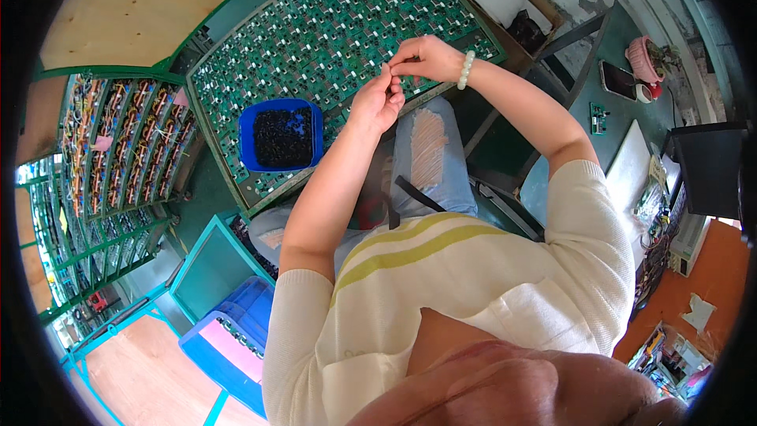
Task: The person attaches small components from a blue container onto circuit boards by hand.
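Observation:
My left hand and my right hand meet over the near part of a large panel of green circuit boards. Fingertips of both hands are pinched together at one spot. Whatever lies between them is too small to make out. A bracelet of pale beads circles my right wrist. Left of my left forearm, a blue plastic bin rests on the boards. Many small black parts fill it, and their exact kind cannot be told.
At left stands a rack of wired boards. A blue crate is low at left. On the right-hand desk lie a phone, a pink flowerpot and a small loose circuit board. A dark monitor stands beyond.

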Demonstrator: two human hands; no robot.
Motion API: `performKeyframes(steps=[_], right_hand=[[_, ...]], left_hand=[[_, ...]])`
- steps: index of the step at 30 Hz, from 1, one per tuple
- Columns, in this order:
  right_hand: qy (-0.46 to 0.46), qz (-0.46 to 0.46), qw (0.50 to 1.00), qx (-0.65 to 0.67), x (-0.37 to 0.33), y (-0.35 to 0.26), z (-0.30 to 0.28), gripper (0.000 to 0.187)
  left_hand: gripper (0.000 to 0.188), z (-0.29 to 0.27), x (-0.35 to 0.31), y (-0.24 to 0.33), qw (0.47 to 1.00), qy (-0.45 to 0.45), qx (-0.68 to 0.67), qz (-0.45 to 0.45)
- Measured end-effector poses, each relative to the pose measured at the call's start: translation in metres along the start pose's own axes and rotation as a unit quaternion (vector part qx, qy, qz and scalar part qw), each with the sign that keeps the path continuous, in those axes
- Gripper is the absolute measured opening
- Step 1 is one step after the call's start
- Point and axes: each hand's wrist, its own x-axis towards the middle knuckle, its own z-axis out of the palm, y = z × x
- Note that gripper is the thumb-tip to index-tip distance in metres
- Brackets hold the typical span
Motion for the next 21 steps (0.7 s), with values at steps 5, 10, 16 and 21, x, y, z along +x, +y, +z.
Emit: performKeyframes(steps=[5, 10, 16, 21], right_hand=[[0.047, -0.152, 0.971, -0.179, -0.006, 0.022, -0.021, 0.012], [0.051, 0.019, 0.953, -0.297, -0.003, 0.103, -0.031, 0.009], [0.012, 0.073, 0.929, -0.362, -0.005, 0.13, -0.002, 0.016], [-0.007, 0.107, 0.93, -0.353, -0.005, 0.141, 0.0, 0.012]], left_hand=[[0.019, -0.009, 0.008, 0.01, 0.995, -0.075, 0.038, -0.06], [0.024, -0.028, 0.004, 0.002, 0.993, -0.02, 0.115, -0.004], [0.018, -0.039, -0.015, 0.009, 0.981, -0.003, 0.195, 0.019], [0.018, -0.049, -0.01, 0.015, 0.979, 0.042, 0.196, 0.02]])
